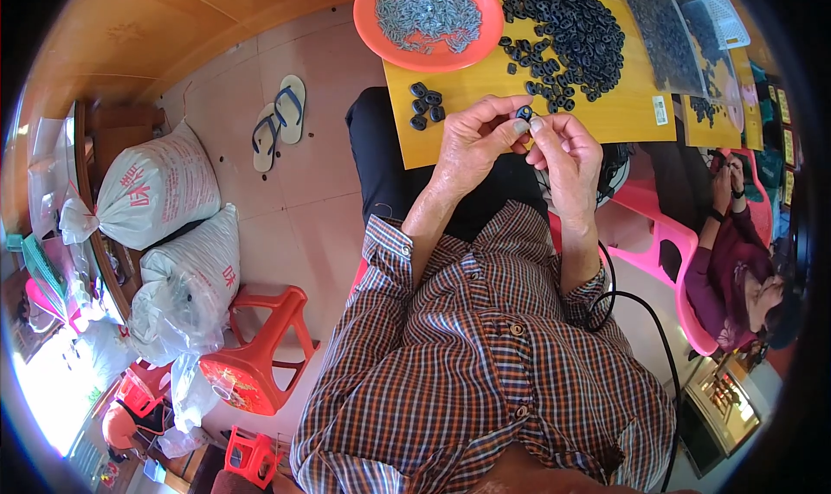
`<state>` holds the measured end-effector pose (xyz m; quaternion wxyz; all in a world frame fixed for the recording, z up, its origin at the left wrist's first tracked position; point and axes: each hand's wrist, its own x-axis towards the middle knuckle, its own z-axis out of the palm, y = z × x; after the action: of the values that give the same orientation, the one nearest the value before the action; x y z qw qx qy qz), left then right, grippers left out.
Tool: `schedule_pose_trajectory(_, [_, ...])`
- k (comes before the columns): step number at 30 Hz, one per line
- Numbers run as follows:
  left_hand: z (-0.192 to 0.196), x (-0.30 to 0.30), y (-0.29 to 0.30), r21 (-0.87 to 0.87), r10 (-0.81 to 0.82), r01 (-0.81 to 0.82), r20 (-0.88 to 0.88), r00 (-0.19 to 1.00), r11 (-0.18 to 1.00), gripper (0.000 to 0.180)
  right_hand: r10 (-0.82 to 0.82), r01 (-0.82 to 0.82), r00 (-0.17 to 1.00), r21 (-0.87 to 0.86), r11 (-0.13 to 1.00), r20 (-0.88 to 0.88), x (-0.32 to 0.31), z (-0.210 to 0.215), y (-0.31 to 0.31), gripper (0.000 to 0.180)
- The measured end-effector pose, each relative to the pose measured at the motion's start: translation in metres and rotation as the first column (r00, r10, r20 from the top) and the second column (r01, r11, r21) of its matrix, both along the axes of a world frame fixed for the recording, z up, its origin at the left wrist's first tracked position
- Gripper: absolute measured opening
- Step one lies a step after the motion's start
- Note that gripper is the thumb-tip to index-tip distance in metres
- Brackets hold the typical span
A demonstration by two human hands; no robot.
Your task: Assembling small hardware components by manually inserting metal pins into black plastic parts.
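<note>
My left hand (474, 141) pinches a small black oval part (524, 112) between thumb and fingers, just above the table's near edge. Close beside it, my right hand (564, 150) has thumb and fingertips pressed together, almost touching the part; whatever is between them is too small to make out. A big heap of similar black parts (582, 35) lies beyond my hands on the yellow table (640, 129). Several more black parts (427, 105) form a small group to the left. An orange-red dish (372, 34) of small grey screw-like pieces (428, 16) stands at the far left.
A clear bag of dark pieces (662, 31) and a white basket (717, 9) sit at the far right. Another person (736, 252) sits at right beside a pink chair (662, 230). White sacks (164, 178), a red stool (260, 356) and sandals (279, 122) are on the left.
</note>
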<state>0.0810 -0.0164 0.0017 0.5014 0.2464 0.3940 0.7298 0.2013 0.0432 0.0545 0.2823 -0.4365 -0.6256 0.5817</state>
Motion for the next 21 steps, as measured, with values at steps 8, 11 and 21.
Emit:
schedule_pose_trajectory(8, [-0.0014,-0.0036,-0.0004,0.013,-0.020,0.020,0.024,0.999,1.000,0.028,0.004,-0.022,0.987,-0.108,0.994,-0.163,0.0002,-0.0047,0.0038,0.015])
schedule_pose_trajectory(11, [-0.0035,-0.0039,-0.0006,0.020,-0.013,0.012,0.019,1.000,1.000,0.028,0.004,-0.027,0.984,-0.124,0.992,-0.180,0.0001,-0.0063,0.0041,0.014])
schedule_pose_trajectory(21, [-0.0021,-0.0058,-0.0008,0.025,-0.003,0.002,0.030,1.000,1.000,0.027,-0.038,0.023,0.993,-0.135,0.991,-0.113,-0.0019,-0.0059,0.0027,0.013])
